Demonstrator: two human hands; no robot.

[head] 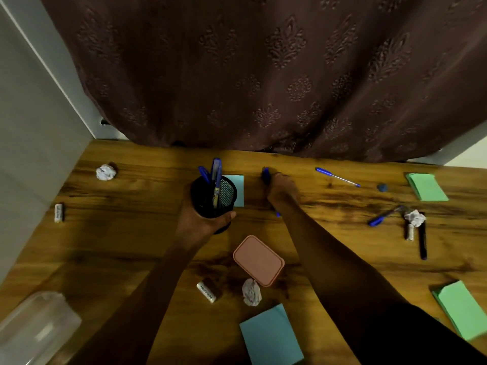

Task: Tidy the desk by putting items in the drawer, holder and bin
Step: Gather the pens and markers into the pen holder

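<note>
1. far left: a crumpled paper ball (106,172) and a small white tube (59,212) lie on the desk (147,248), well apart from my hands; a clear container (37,327) sits at the near-left corner.
2. left hand (203,219): i have it wrapped closed around the black mesh holder (213,197), which already carries several blue pens (214,177) standing upright; whether the holder is lifted or resting i cannot tell.
3. centre: a pink lidded box (258,260), a second tube (206,291), another paper ball (251,292) and a blue note pad (271,338) lie near me.
4. right hand (282,189): fingers curled down onto a blue pen (265,175) lying on the desk just right of the holder; i cannot tell how firm the pinch is.
5. technique, as i judge it: secure the pen near mid-barrel, tilt it upright, keep the holder steady and drop it tip-first.
6. right: a further pen (337,177), green pads (425,187) and a black marker (422,241) wait.
</note>
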